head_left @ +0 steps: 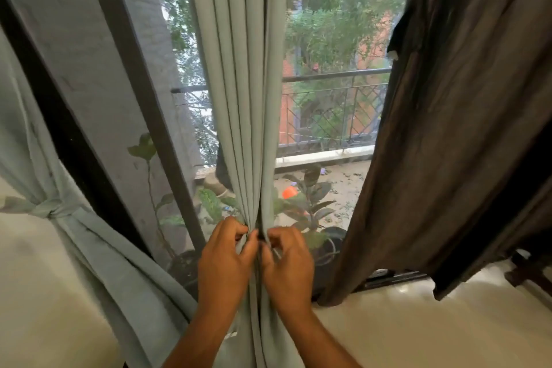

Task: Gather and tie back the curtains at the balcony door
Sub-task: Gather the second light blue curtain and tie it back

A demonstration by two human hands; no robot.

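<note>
Both hands are working at the middle of the balcony door: the left hand (223, 257) and the right hand (288, 260) are sitting side by side, fingers curled in and pinching the folds of the pale blue-grey centre curtain (242, 92), which is hanging straight down in front of the glass, bunched into a narrow column of pleats. Neither hand is loose; each one is clamped on cloth.

Risks, as I'm judging it: the grip is a fingertip pinch, so outer pleats could be slipping free and fanning out again if the hands are shifting to tie. No separate tie-back band is showing in either hand, so the knot may be having to come from the fabric itself, and that could be working loose. Pulling down hard might be straining the hanging at the top, which is out of view.

Counting up: three curtains showing. One is the centre curtain in hand, one pale tied curtain (74, 227) at the left is already knotted (49, 209), and one dark brown curtain (466, 116) at the right is hanging untied. Two hands. Several potted plants (310, 203) are standing outside on the balcony, behind the railing (334, 75) side of the glass.
</note>
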